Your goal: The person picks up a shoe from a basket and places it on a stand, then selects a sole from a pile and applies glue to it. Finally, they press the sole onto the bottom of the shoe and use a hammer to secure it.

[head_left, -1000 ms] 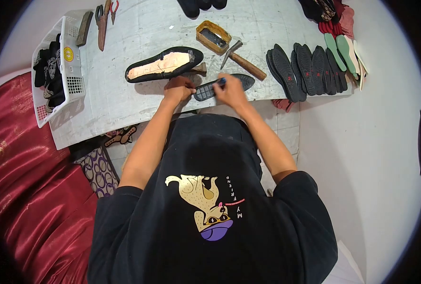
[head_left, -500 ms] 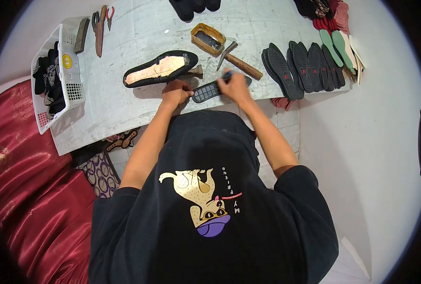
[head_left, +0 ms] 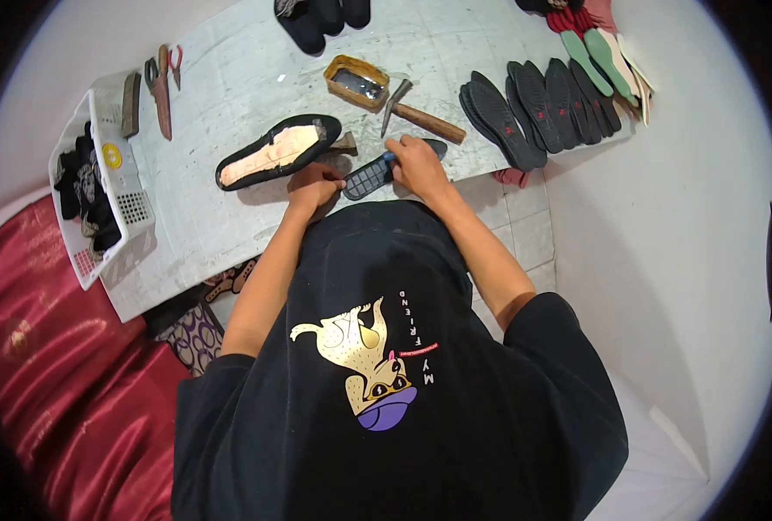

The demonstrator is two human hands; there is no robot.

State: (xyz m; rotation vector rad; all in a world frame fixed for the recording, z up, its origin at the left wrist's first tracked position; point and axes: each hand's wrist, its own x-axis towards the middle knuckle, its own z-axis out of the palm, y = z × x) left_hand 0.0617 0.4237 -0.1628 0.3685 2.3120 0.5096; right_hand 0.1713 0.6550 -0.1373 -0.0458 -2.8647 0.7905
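One black sole (head_left: 368, 181) with a gridded end lies on the table (head_left: 199, 234), near its front edge. The right hand (head_left: 416, 165) pinches a small blue object (head_left: 390, 156) between its fingers above the middle; half a second ago it sat closer to the other end, so work seems to be passing along the length. The left hand (head_left: 314, 187) has stayed by the gridded end; whether its fingers pinch there I cannot tell. Just beyond rests a dark shoe (head_left: 273, 156), pale bottom up, then a hammer (head_left: 429, 124) and yellowish box (head_left: 355, 98).
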